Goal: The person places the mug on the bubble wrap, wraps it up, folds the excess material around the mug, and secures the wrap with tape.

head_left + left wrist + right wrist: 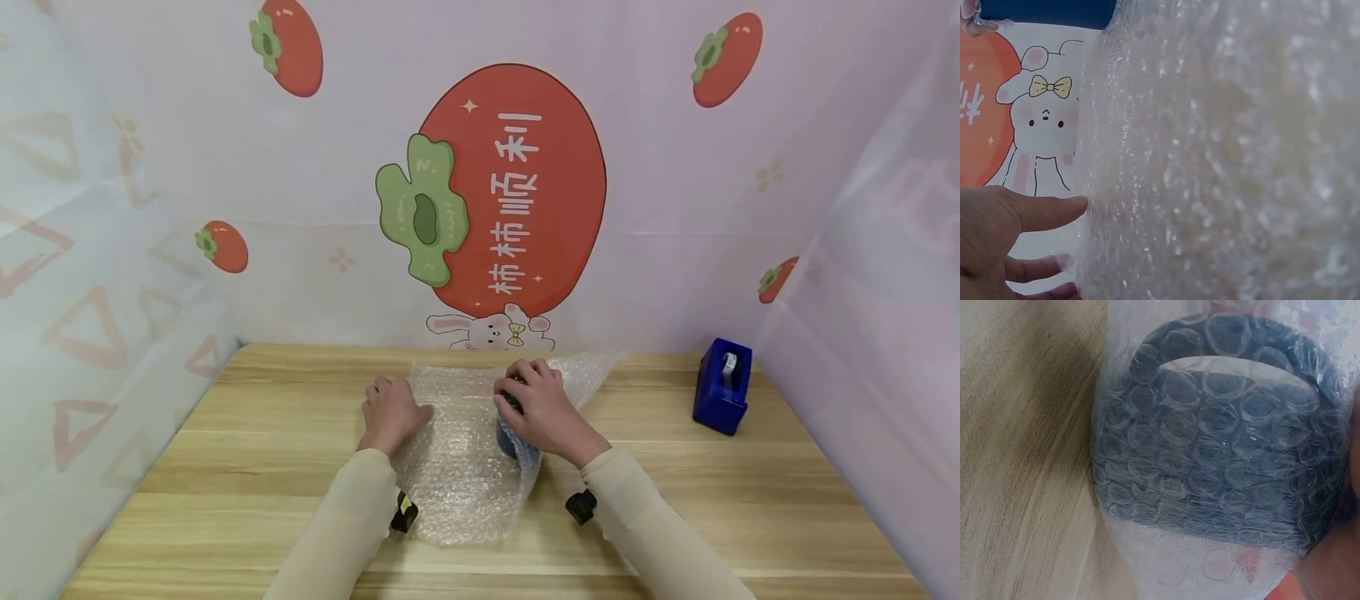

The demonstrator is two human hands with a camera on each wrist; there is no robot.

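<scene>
Clear plastic bubble wrap (459, 475) is partly covering the dark-blue handled container (506, 439) the right hand (545, 410) is gripping; the left hand (393, 412), thumb straight, is touching the wrap's edge; slackening grip risks unfolding.

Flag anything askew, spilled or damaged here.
The backdrop looks turned sideways: its lettering runs rotated and the printed rabbit lies on its side. No spill or damage shows around the bubble wrap.
</scene>
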